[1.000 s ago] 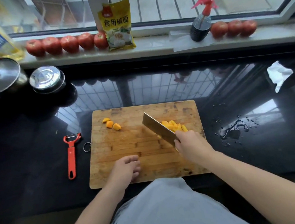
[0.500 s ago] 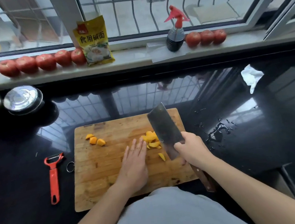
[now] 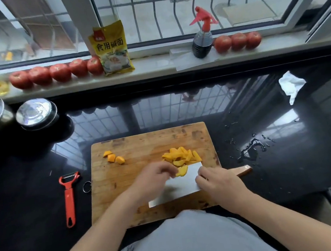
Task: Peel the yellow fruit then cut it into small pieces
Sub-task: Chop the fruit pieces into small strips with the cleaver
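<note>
The right hand (image 3: 220, 183) grips the cleaver (image 3: 179, 183), laid flat on the cutting board (image 3: 126, 183), while the left hand (image 3: 156, 178) pinches a slice from the cut yellow fruit (image 3: 181, 156) onto the blade. With fingertips so near the edge, a slip could nick them, or tilting could spill pieces onto the tabletop (image 3: 287, 152).

Head camera looks steeply down onto the worktop (image 3: 289, 173).

A home kitchen, probably: a glossy black countertop (image 3: 179, 111) holds a wooden cutting board (image 3: 142, 148) and lidded steel pots (image 3: 35, 113), with tomatoes (image 3: 59, 72) lining the barred windowsill (image 3: 153, 66).
</note>
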`<action>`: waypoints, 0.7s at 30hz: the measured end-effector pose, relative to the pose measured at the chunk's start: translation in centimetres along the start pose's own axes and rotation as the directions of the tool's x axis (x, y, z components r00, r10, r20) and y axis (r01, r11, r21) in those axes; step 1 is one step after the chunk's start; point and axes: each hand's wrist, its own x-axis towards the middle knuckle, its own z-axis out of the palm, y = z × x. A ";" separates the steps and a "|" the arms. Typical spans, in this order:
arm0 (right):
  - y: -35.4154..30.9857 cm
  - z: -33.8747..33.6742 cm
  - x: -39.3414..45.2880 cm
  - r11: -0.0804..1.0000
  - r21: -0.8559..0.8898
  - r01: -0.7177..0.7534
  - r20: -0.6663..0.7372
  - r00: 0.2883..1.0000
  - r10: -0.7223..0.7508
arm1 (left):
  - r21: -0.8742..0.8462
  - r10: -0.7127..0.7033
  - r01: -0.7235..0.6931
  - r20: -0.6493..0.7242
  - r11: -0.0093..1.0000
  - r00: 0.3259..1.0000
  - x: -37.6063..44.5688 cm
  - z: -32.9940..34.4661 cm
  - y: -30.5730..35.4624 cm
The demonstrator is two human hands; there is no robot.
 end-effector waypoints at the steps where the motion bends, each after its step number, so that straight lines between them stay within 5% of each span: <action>1: -0.1 0.0 0.2 1.000 0.001 0.008 -0.006 1.000 -0.008 | 0.095 0.005 -0.017 0.124 0.995 0.992 0.6 1.2 0.6; 3: -0.2 -0.3 0.5 1.000 -0.017 0.015 -0.035 0.999 -0.015 | 0.262 0.025 -0.082 0.214 0.962 0.977 2.1 2.8 1.7; 6: -0.2 -0.7 0.5 1.000 -0.027 -0.004 -0.001 1.000 0.004 | 0.380 -0.019 -0.023 0.105 0.925 0.994 3.7 2.6 1.7; 12: -1.2 -0.4 -1.0 0.968 0.198 -0.157 0.167 0.978 0.124 | -0.020 -0.133 0.132 -0.245 0.991 0.960 1.6 -5.7 -3.5; 17: -2.8 0.8 -1.7 0.848 0.363 -0.387 0.367 0.896 0.252 | 0.282 -0.110 0.290 -0.518 0.915 0.848 -0.8 -11.6 -10.0; 21: -1.5 0.7 -0.6 0.792 0.318 -0.521 0.330 0.844 0.423 | 0.488 0.034 0.190 -0.414 0.852 0.910 -0.7 -12.4 -11.4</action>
